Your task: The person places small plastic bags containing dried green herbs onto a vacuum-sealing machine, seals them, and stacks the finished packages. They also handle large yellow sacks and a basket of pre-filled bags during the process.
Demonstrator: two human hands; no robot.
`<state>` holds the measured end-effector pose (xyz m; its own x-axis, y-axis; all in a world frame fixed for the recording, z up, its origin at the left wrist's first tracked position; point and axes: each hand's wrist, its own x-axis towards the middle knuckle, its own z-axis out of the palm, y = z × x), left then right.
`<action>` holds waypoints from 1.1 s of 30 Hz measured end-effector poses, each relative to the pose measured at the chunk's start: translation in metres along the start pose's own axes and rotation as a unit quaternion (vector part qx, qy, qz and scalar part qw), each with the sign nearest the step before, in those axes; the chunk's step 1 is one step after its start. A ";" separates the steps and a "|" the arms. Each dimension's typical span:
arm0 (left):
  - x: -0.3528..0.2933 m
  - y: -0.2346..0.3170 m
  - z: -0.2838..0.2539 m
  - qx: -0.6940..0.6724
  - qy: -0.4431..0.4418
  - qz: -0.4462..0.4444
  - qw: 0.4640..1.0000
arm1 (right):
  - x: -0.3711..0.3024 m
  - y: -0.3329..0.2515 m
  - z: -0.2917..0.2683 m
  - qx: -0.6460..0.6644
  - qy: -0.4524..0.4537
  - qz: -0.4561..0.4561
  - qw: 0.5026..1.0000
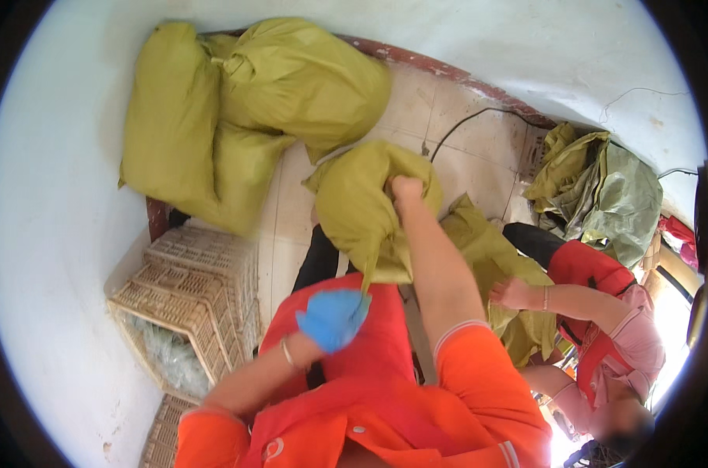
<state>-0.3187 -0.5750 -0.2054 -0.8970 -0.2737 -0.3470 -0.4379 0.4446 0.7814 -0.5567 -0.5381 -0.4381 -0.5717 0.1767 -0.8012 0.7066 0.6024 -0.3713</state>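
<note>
A bulging olive-yellow woven sack (354,199) is in front of my legs, above the tiled floor. My right hand (406,189), bare, is closed on a fold of its upper right side. A twisted strip of the sack runs down toward my left hand (334,318), which wears a blue glove. The gloved fingers are closed around the end of that strip, close to my red apron (377,331). Whatever lies inside the sack is hidden.
Filled olive sacks (307,78) lean by the far-left wall. Plastic crates (202,273) stand at left, one with clear plastic inside. At right, a co-worker's hand (511,294) touches another sack (490,246). Crumpled empty sacks (611,195) and a black cable (459,125) lie beyond.
</note>
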 end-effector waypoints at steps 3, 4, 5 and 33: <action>-0.009 0.007 0.000 -0.066 -0.005 -0.048 0.997 | 0.029 0.036 0.016 -0.175 -0.004 -0.109 0.978; -0.006 0.005 -0.003 -0.057 -0.010 -0.029 0.998 | 0.031 0.037 0.013 -0.184 -0.061 -0.129 0.973; -0.004 0.002 -0.003 -0.052 -0.007 -0.017 0.998 | -0.015 0.005 0.002 -0.012 -0.050 -0.085 0.995; 0.139 -0.067 0.060 -0.123 -0.121 0.020 0.985 | -0.132 -0.019 -0.129 -0.019 -0.171 -0.249 0.953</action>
<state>-0.4180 -0.5913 -0.3370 -0.9144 -0.0353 -0.4033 -0.4007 0.2219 0.8889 -0.5477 -0.4726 -0.2648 -0.6580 -0.3992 -0.6385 0.3637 0.5740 -0.7337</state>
